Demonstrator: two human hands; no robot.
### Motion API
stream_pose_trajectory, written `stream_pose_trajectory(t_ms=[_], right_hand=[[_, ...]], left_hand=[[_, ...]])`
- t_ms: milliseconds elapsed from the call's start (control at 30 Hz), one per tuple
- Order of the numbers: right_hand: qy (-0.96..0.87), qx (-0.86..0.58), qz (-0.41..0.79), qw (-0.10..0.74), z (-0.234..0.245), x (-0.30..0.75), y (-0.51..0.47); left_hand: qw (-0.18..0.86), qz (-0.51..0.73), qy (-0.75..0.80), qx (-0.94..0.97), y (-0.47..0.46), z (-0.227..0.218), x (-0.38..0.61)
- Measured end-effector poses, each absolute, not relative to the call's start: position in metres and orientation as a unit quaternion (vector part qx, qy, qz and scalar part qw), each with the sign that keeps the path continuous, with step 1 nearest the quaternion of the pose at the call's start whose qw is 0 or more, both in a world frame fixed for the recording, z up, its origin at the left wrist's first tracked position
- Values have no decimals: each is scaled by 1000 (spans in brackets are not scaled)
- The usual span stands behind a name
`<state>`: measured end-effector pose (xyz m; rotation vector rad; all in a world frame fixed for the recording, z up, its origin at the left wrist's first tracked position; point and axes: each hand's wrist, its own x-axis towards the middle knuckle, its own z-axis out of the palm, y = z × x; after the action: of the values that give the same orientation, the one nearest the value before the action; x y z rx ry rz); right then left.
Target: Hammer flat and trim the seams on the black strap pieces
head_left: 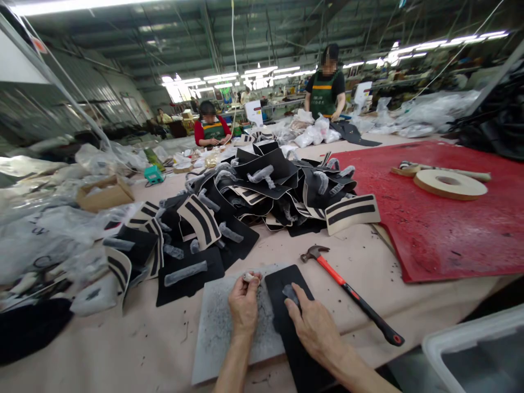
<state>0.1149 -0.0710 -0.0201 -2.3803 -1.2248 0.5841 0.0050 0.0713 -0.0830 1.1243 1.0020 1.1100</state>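
Note:
My left hand is closed, its thumb and fingers pinching a small whitish piece whose kind I cannot make out. This hand is over a grey, scuffed board lying on the table. To its right, a black flat panel with rounded corners lies partly across the board. My right hand rests on this panel, thumb and forefinger on a clear plastic-wrapped piece attached to its face. A claw hammer with a red and black handle lies right of the panel.
A big heap of black panels, some showing beige striped backs, stands beyond the board. A red mat carries a tape roll. A clear plastic bin is at the lower right. Two co-workers in green aprons are across the table.

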Motion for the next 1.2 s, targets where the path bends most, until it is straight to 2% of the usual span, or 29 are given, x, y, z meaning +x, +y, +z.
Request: stream_pose_trajectory(t_ms=[167, 367, 567, 867, 967, 1067, 1167, 1200], right_hand=[[-420, -831, 262, 255, -27, 109, -69], [-426, -809, 297, 276, -32, 120, -68], [-426, -814, 306, 250, -34, 121, -65], [-433, -808, 304, 261, -39, 121, -67], [-454, -787, 312, 279, -34, 130, -72], [-474, -798, 231, 292, -38, 158, -85], [-428, -872, 73, 228, -53, 198, -106], [-401, -889, 59, 215, -59, 210, -112]], left_hand=[[626, 425, 392, 523, 68, -73, 33], [649, 368, 363, 559, 70, -79, 51], [609, 337, 361, 621, 68, -73, 53], [575, 352, 375, 636, 62, -75, 58], [532, 360, 374, 669, 58, -80, 56], [468, 353, 350, 730, 54, -78, 53], [448, 340, 307, 767, 51, -73, 51], [451, 337, 300, 770, 51, -71, 51]])
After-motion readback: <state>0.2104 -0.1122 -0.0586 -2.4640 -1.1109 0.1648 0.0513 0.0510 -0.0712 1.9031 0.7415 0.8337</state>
